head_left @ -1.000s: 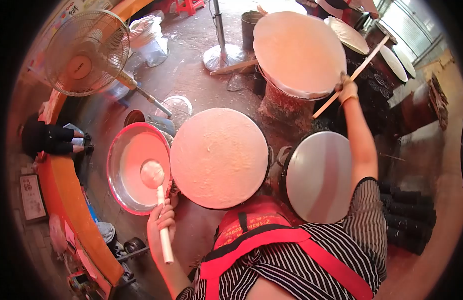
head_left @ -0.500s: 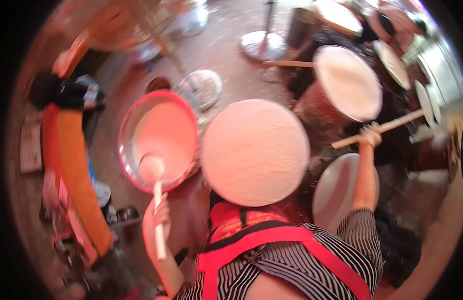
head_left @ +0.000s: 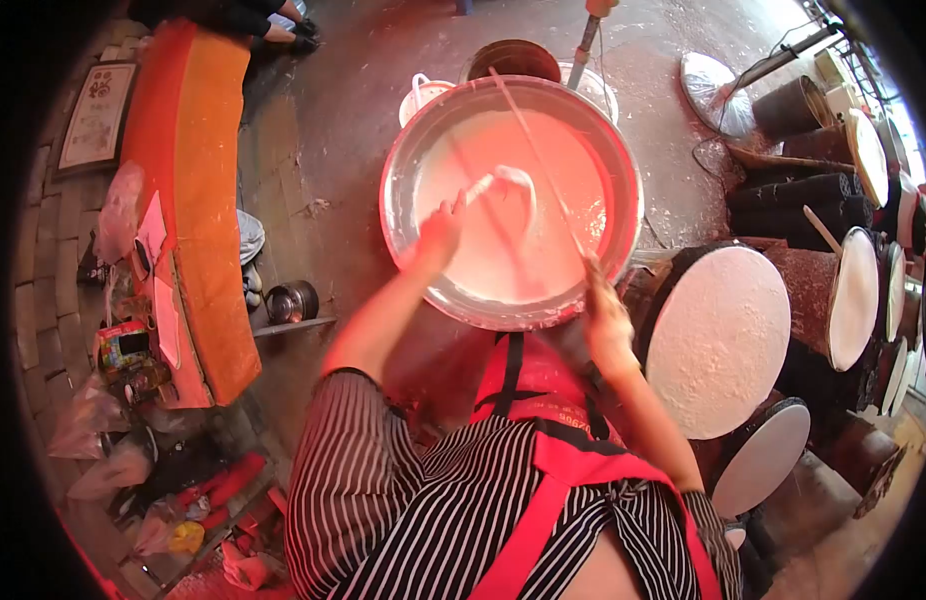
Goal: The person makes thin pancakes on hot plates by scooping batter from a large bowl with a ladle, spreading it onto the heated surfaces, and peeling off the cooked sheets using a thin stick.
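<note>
A wide metal basin [head_left: 398, 165] of pale batter [head_left: 463, 250], tinted pink by the light, stands in front of me. My left hand [head_left: 441, 238] is closed round the handle of a ladle [head_left: 528, 205], whose curved end is over the batter and blurred. A long thin wooden stick [head_left: 538, 140] lies across the basin from the far rim to the near right. My right hand [head_left: 605, 310] is at the near right rim with its fingers on the stick's near end. To the right, a round griddle [head_left: 718, 340] carries a pale, rough layer.
More round griddles [head_left: 763, 460] on drums line the right side, one with a stick [head_left: 821, 228] against it. A post [head_left: 585, 50] and a dark bucket [head_left: 513, 62] are behind the basin. An orange bench [head_left: 208, 220] and a metal pot [head_left: 291, 302] are at left.
My view has swung right, bringing the basin to the centre. The ladle has moved from the basin's near edge to its middle. My right hand has come from the griddles to the rim with the stick.
</note>
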Motion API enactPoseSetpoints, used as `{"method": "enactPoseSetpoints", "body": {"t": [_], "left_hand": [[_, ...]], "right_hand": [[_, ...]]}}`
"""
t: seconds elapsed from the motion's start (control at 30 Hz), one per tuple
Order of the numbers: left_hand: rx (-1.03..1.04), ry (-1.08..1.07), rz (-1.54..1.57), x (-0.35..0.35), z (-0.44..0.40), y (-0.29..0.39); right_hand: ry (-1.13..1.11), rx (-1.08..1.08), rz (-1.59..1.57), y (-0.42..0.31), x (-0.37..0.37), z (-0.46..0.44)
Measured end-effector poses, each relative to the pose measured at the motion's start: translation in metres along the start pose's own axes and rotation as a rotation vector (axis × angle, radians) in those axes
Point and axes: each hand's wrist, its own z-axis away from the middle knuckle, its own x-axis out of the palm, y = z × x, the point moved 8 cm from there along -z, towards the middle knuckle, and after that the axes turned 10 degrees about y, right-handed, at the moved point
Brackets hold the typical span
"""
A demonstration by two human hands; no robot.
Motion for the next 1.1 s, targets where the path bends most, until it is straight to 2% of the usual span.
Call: {"method": "enactPoseSetpoints", "body": {"t": [0.03,0.07,0.13,0.2,0.23,0.27,0.33,0.37,0.43,0.47,0.5,0.53,0.57,0.6,0.63,0.7,0.77,0.8,0.83,0.9,0.93,0.97,1.03,1.07,1.1], "left_hand": [[-0.145,0.015,0.357,0.019,0.005,-0.02],[-0.309,-0.068,0.713,0.048,0.014,-0.034],[-0.704,-0.449,1.255,0.113,0.037,-0.043],[-0.9,-0.715,1.386,0.151,0.06,-0.03],[-0.934,-0.766,1.391,0.161,0.068,-0.022],[-0.924,-0.777,1.39,0.17,0.08,-0.014],[-0.731,-0.496,1.418,0.167,0.089,0.015],[-0.706,-0.51,1.416,0.164,0.107,0.042],[-0.826,-0.388,1.525,0.151,0.153,0.094],[-0.799,-0.368,1.574,0.139,0.173,0.121],[-0.739,-0.435,1.555,0.131,0.184,0.138],[-0.765,-0.417,1.425,0.122,0.192,0.151],[-0.695,-0.374,1.374,0.106,0.209,0.177],[-0.785,-0.42,1.423,0.094,0.235,0.202],[-0.644,-0.467,1.336,0.079,0.237,0.215],[-0.365,-0.35,1.17,0.037,0.278,0.275],[-0.218,-0.237,1.029,-0.003,0.307,0.319],[-0.054,-0.173,0.87,-0.028,0.31,0.34],[0.018,-0.098,0.72,-0.047,0.33,0.365],[0.214,-0.079,0.492,-0.085,0.329,0.397],[0.215,-0.098,0.44,-0.097,0.323,0.402],[0.24,-0.117,0.429,-0.104,0.313,0.403],[0.092,-0.172,0.358,-0.108,0.277,0.379],[-0.063,-0.246,0.381,-0.106,0.25,0.36],[-0.067,-0.265,0.364,-0.11,0.227,0.351]], "right_hand": [[-0.106,0.056,0.129,0.004,0.039,-0.012],[-0.2,0.104,0.202,0.019,0.076,-0.017],[-0.328,0.183,0.278,0.052,0.133,-0.003],[-0.339,0.203,0.268,0.057,0.121,0.022],[-0.341,0.232,0.259,0.059,0.111,0.038],[-0.329,0.256,0.226,0.059,0.098,0.053],[-0.316,0.236,0.151,0.044,0.055,0.077],[-0.327,0.226,0.078,0.038,0.032,0.091],[-0.346,0.231,0.101,0.041,0.0,0.116],[-0.315,0.193,0.045,0.039,-0.015,0.127],[-0.29,0.153,-0.013,0.038,-0.031,0.139],[-0.23,0.0,-0.002,0.026,-0.051,0.146],[-0.217,-0.015,-0.012,0.024,-0.065,0.153],[-0.184,-0.062,-0.003,0.019,-0.078,0.157],[-0.147,-0.109,0.007,0.013,-0.091,0.159],[-0.106,-0.172,-0.018,0.002,-0.119,0.158],[-0.055,-0.17,-0.086,-0.01,-0.145,0.145],[-0.088,-0.164,-0.047,-0.021,-0.161,0.138],[0.014,-0.24,-0.117,-0.033,-0.179,0.13],[0.203,-0.335,-0.126,-0.051,-0.198,0.111],[0.198,-0.233,-0.037,-0.053,-0.199,0.103],[0.231,-0.228,-0.038,-0.062,-0.195,0.096],[0.493,-0.346,-0.007,-0.088,-0.195,0.089],[0.275,-0.147,0.12,-0.092,-0.181,0.084],[0.284,-0.123,0.122,-0.092,-0.175,0.087]]}}
